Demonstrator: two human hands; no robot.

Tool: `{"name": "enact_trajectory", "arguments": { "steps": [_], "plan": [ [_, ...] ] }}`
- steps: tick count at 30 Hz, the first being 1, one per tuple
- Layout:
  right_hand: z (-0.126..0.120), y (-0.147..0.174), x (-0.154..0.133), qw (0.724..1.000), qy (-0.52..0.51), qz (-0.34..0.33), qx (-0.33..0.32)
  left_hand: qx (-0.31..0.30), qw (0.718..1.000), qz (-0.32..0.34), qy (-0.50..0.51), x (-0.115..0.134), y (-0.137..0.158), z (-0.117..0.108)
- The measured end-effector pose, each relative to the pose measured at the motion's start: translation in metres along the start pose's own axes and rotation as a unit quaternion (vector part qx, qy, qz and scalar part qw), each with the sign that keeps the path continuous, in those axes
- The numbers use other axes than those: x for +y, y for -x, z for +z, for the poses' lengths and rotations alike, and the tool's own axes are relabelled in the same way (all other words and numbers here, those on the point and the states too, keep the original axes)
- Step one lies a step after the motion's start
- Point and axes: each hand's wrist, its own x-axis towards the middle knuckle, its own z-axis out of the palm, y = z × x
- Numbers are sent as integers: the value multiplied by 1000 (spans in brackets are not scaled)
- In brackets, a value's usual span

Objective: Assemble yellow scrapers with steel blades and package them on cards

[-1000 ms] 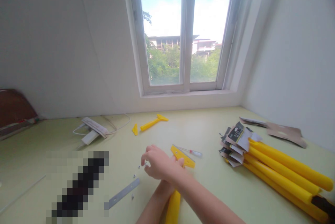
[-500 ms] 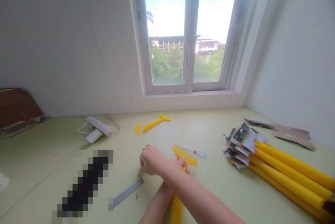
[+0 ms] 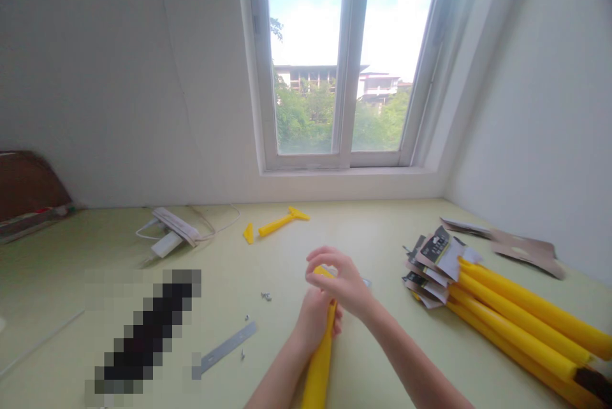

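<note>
My left hand (image 3: 313,320) is wrapped round a yellow scraper (image 3: 318,371), just below its head. The scraper's long handle runs down past the bottom edge of the view. My right hand (image 3: 344,281) is over the scraper's head, thumb and fingers curled together at its left end; whatever sits between those fingertips is hidden. Behind that hand, part of a screwdriver (image 3: 367,283) shows on the table. To the left lie a flat metal blade (image 3: 229,346) and several small screws (image 3: 266,296).
Farther back are a small yellow scraper (image 3: 277,225) and a loose yellow piece (image 3: 248,233). A power strip (image 3: 176,225) with cables is at the back left. Packaged yellow scrapers (image 3: 516,320) and flattened cardboard (image 3: 526,251) occupy the right. A pixelated dark object (image 3: 148,332) is at left.
My right hand has moved right, from beside the blade to the scraper's head. Screws behind its former place now show. The view has shifted slightly.
</note>
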Motion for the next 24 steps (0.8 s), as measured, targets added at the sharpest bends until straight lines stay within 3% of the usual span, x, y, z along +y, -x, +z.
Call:
{"name": "enact_trajectory", "arguments": {
  "steps": [3,6,16,24],
  "plan": [
    [-39,10,29,999,16,52,5,-19,1000,9,-4,1,3,0],
    [-57,20,51,994,-3,102,-40,-33,999,10,-7,2,4,1],
    [-44,30,54,994,2,82,-77,-33,999,16,-19,4,7,1],
    [-42,31,58,989,-41,124,-71,-31,999,14,-14,6,8,2]
  ]
}}
